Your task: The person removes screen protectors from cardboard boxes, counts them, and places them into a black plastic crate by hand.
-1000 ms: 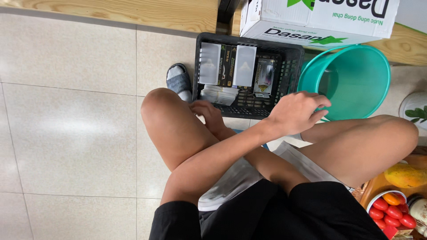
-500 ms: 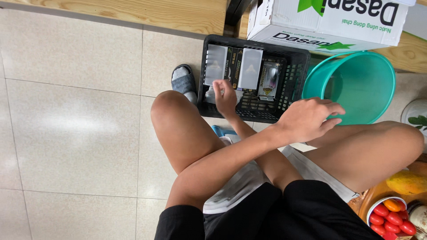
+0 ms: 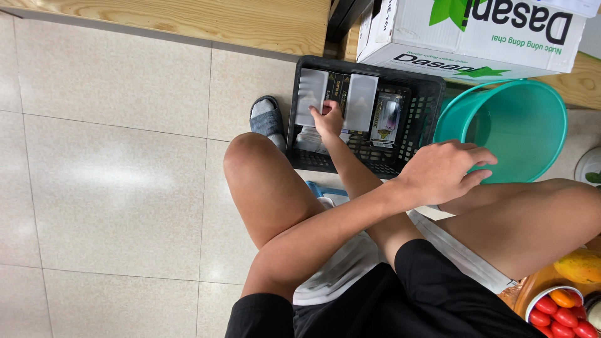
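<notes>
My arms are crossed over my knees. My right hand [image 3: 329,119] reaches into a black plastic basket [image 3: 418,94] on the floor. Its fingertips pinch the near end of a dark box [image 3: 339,86] that stands between two pale flat boxes [image 3: 311,94] [image 3: 361,101]. A clear blister pack [image 3: 387,116] lies to the right of them, and a stack of white packets [image 3: 308,141] lies near my wrist. My left hand [image 3: 443,170] hovers palm down between the basket and the rim of a teal bucket [image 3: 532,100], fingers loosely apart and holding nothing.
A white cardboard carton [image 3: 476,31] sits on a wooden ledge [image 3: 188,19] behind the basket. A foot in a grey slipper [image 3: 267,117] rests left of the basket. At bottom right are a cup of cherry tomatoes [image 3: 557,310] and a yellow fruit [image 3: 579,266]. Pale floor tiles [image 3: 113,175] spread to the left.
My right hand rose from beside my knee, reached forward into the basket and closed on the dark box. My left hand stayed near the bucket rim. The view shifted slightly.
</notes>
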